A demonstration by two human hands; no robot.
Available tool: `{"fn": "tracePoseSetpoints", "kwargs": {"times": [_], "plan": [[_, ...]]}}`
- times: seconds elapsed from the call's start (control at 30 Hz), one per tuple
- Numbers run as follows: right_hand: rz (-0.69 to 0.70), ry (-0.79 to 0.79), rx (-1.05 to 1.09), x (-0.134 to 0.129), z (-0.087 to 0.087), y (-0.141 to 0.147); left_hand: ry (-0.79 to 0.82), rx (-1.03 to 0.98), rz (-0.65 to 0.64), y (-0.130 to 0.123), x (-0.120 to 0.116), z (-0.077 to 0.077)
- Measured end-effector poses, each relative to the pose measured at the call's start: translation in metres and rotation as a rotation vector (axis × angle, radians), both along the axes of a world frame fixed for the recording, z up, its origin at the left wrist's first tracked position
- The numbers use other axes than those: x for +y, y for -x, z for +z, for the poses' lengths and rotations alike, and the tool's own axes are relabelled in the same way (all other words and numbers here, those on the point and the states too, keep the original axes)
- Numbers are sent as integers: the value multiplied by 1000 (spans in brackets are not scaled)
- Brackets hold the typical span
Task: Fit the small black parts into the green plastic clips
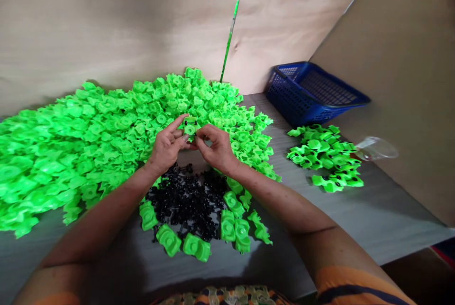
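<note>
A small green plastic toy car body is held up over the work surface, with one black wheel axle across its upper part. My left hand is closed on its left side, thumb and fingers around the edge. At the lower right edge of the same piece, the thumb and fingers of my right hand are pinched together; what they grip is hidden. Below my hands lies a heap of black wheel axles. Several loose green car bodies ring that heap on its near side and right.
A big pile of green car bodies covers the left and back of the grey table. A thin green-marked stick rises behind it. At right are a blue basket, green pieces with black wheels and a clear plastic cup.
</note>
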State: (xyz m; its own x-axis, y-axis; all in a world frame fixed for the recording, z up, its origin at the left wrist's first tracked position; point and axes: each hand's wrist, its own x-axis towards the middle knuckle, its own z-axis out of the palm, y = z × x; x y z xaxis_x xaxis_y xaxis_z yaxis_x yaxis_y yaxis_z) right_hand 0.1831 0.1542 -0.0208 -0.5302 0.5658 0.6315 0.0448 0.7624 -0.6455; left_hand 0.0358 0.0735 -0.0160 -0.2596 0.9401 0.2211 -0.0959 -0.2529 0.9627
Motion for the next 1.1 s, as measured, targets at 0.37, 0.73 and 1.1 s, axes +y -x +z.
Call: {"fn": "tracePoseSetpoints", "kwargs": {"times": [0.37, 0.73, 1.1], "plan": [[147, -7, -47, -7, 14, -10, 89, -31, 175, 26, -5, 40], [476, -441, -845, -73, 25, 38, 157, -78, 256, 27, -4, 51], [346, -342, -1077, -93, 28, 66, 103, -134, 280, 26, -3, 49]]}}
